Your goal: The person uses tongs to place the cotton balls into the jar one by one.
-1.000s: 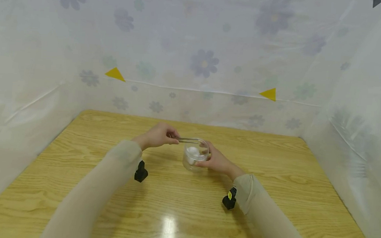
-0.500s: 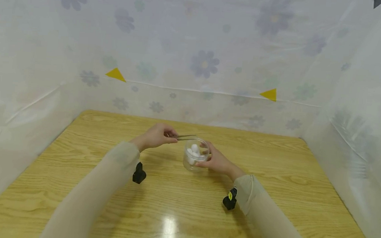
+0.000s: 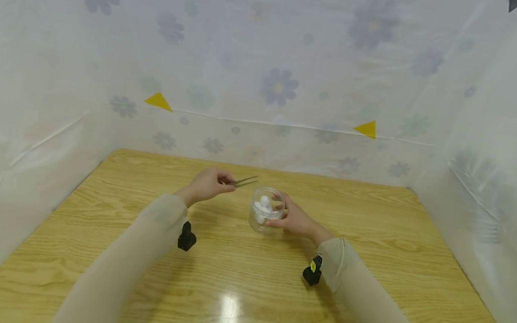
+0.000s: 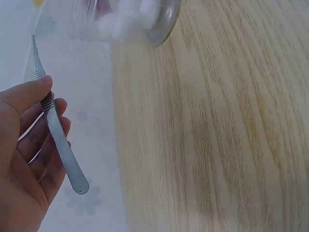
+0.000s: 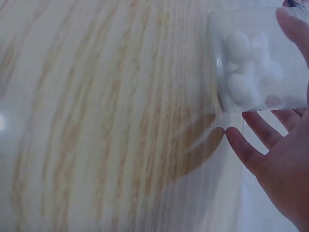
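My left hand (image 3: 211,184) pinches a pair of metal tweezers (image 4: 63,147) between thumb and fingers. Its tips point right, spread apart with nothing visible between them, above and to the left of a clear jar (image 3: 254,224). The jar stands upright on the table without a lid. Several white cotton balls (image 5: 242,90) lie in it; their exact kind is judged from their soft white look. Around the jar's right side curls my right hand (image 3: 297,217), thumb in front and fingers behind. Some of those fingers show through the clear wall.
The wood-grain table (image 3: 251,271) spreads around both hands. Beyond its back edge hangs a pale flowered curtain (image 3: 229,69), with similar sheeting at both sides. Small black wrist cameras hang under both sleeves.
My left hand has drawn the tweezers up and left, away from over the jar's mouth, and the tips have spread. The right hand and jar have stayed in place.
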The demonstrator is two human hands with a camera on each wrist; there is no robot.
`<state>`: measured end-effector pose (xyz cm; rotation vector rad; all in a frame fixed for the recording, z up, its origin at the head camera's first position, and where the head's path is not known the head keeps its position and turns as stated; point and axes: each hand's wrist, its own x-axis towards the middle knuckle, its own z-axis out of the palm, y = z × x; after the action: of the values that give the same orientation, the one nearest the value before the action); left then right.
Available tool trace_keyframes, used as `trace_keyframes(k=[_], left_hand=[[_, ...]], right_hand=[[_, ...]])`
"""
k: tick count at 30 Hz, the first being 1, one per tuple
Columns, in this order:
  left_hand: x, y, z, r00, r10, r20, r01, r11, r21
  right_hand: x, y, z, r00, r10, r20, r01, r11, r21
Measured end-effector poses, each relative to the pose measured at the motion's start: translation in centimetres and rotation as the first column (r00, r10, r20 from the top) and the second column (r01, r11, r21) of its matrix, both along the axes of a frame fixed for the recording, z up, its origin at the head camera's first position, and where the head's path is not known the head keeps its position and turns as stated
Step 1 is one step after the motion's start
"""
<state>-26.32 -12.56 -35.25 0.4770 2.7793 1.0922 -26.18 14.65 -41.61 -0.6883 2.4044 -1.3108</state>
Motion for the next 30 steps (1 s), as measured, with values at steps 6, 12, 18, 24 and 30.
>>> trace_keyframes(k=[6, 12, 18, 24, 30], left_hand=[[0.1, -0.1, -0.2, 0.999, 0.025, -0.021, -0.025, 1.000, -0.005], [0.2, 0.1, -0.5, 0.995, 0.101, 0.003, -0.101, 0.994, 0.043], [0.3, 0.6, -1.0, 0.982, 0.189, 0.033, -0.190, 0.980, 0.055], [0.6, 1.5, -1.8, 0.964, 0.257, 0.074, -0.260, 0.965, 0.029], [0.9, 2.4, -2.5, 0.947, 0.298, 0.119, -0.295, 0.955, -0.038]], right_hand=[[-0.1, 0.1, -0.1, 1.000, -0.004, -0.011, 0.004, 1.000, 0.000], [0.1, 0.1, 0.1, 1.000, -0.009, -0.005, 0.009, 1.000, 0.003], [0.2, 0.1, 0.1, 1.000, -0.006, -0.008, 0.006, 1.000, 0.007], [0.2, 0.1, 0.3, 1.000, -0.003, -0.002, 0.003, 1.000, 0.004], [0.3, 0.0, 0.4, 1.000, 0.005, 0.007, -0.005, 1.000, -0.005]])
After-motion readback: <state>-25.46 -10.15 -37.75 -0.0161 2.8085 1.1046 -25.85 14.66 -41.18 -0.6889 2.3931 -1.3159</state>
